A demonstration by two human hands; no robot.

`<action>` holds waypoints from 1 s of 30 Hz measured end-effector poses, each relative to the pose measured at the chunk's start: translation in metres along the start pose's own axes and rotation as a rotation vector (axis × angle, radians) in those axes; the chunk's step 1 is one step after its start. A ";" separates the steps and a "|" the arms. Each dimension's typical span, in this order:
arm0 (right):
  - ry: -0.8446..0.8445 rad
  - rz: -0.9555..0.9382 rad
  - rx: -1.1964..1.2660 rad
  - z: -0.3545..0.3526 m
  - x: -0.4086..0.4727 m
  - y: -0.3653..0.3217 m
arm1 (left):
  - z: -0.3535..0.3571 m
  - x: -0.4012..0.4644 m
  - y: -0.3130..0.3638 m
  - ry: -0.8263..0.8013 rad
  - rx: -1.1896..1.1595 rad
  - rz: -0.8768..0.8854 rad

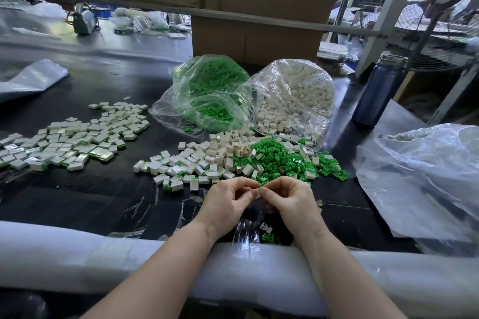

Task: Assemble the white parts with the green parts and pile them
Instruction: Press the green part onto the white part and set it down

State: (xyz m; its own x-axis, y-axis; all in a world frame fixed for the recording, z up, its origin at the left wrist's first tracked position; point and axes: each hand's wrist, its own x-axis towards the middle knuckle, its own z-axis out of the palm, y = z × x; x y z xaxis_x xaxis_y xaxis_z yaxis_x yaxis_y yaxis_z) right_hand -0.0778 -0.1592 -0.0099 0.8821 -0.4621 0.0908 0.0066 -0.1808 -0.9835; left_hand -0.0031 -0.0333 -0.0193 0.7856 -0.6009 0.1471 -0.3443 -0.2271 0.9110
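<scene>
Two bare forearms cross a white padded edge [77, 254] of the dark counter [77, 197] as a person's left hand [228, 198] and right hand [290, 198] meet fingertip to fingertip, both with fingers curled, pinching a small white part [258, 192] between them. Whether a green piece is already seated in it cannot be told. Just beyond the hands lies a loose heap of white parts [220, 147] touching a heap of green parts [282, 160], the two mingling where they meet. Two stray green pieces [267, 234] sit near the counter's edge between the wrists. Farther left, well apart from the heaps, a broad spread of assembled pieces [75, 137], white tops with green showing beneath, covers the counter. Behind the heaps, two clear plastic bags lie open: one of green parts [215, 85], one of white parts [298, 90]. A dark blue bottle [375, 93] stands to the right, beside crumpled plastic sheeting [425, 176]. Cardboard boxes [259, 8] rise at the back.
</scene>
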 end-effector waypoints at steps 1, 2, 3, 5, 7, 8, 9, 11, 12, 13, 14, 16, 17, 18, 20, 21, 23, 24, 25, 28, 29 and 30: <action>-0.007 -0.005 -0.003 0.000 0.000 0.000 | 0.000 0.000 0.000 0.003 -0.005 -0.006; -0.013 -0.011 -0.008 0.000 0.000 0.000 | 0.000 0.000 0.001 0.004 -0.007 -0.009; -0.017 -0.015 -0.009 0.000 0.000 0.000 | 0.000 0.000 0.001 0.002 -0.010 -0.012; -0.024 -0.027 -0.009 0.000 0.000 0.001 | 0.000 -0.001 0.002 -0.006 -0.007 -0.012; -0.032 -0.042 -0.022 0.000 0.000 0.002 | 0.000 -0.001 0.003 -0.007 0.000 -0.012; -0.038 -0.049 -0.023 0.001 0.001 0.002 | 0.000 -0.001 0.003 -0.004 -0.003 -0.015; -0.049 -0.055 -0.017 0.001 0.001 0.002 | -0.001 -0.001 0.004 0.000 -0.009 -0.017; -0.079 -0.062 0.008 0.001 0.001 0.003 | -0.002 -0.001 0.005 0.008 -0.027 -0.019; -0.092 -0.064 0.020 0.001 0.001 0.003 | -0.002 -0.001 0.006 0.011 -0.040 -0.021; -0.098 -0.065 0.025 0.000 0.001 0.003 | -0.002 -0.001 0.006 0.013 -0.055 -0.025; -0.096 -0.065 0.027 0.000 0.002 0.004 | -0.003 -0.001 0.007 0.013 -0.072 -0.031; -0.078 -0.062 0.029 0.000 0.003 0.005 | -0.003 -0.001 0.008 0.007 -0.117 -0.036; -0.077 -0.054 0.033 0.000 0.003 0.005 | -0.004 -0.001 0.009 0.003 -0.130 -0.029; -0.089 -0.045 0.031 0.000 0.003 0.006 | -0.004 -0.001 0.009 0.000 -0.130 -0.016; -0.145 -0.046 0.006 0.002 0.003 0.006 | -0.005 -0.001 0.010 -0.024 -0.130 0.006; -0.176 -0.054 -0.003 0.002 0.003 0.006 | -0.005 -0.002 0.010 -0.041 -0.137 0.009; -0.227 -0.067 -0.008 0.004 0.003 0.005 | -0.005 -0.002 0.010 -0.058 -0.138 0.003; -0.247 -0.069 -0.011 0.003 0.003 0.005 | -0.005 -0.002 0.009 -0.061 -0.134 0.000; -0.263 -0.068 -0.015 0.003 0.003 0.005 | -0.005 -0.002 0.009 -0.067 -0.132 0.000; -0.276 -0.043 0.002 0.001 0.003 0.005 | -0.004 -0.003 0.011 -0.091 -0.153 0.012; -0.275 -0.039 0.004 0.001 0.003 0.006 | -0.003 -0.003 0.011 -0.095 -0.155 0.017; -0.272 -0.041 0.000 0.001 0.003 0.006 | -0.003 -0.002 0.011 -0.098 -0.154 0.022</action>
State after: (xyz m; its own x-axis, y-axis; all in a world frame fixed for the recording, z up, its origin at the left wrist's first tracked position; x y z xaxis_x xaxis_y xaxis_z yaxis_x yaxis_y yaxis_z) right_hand -0.0744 -0.1612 -0.0159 0.9753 -0.2040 0.0851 0.0449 -0.1943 -0.9799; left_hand -0.0070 -0.0319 -0.0085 0.7224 -0.6780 0.1360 -0.2718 -0.0976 0.9574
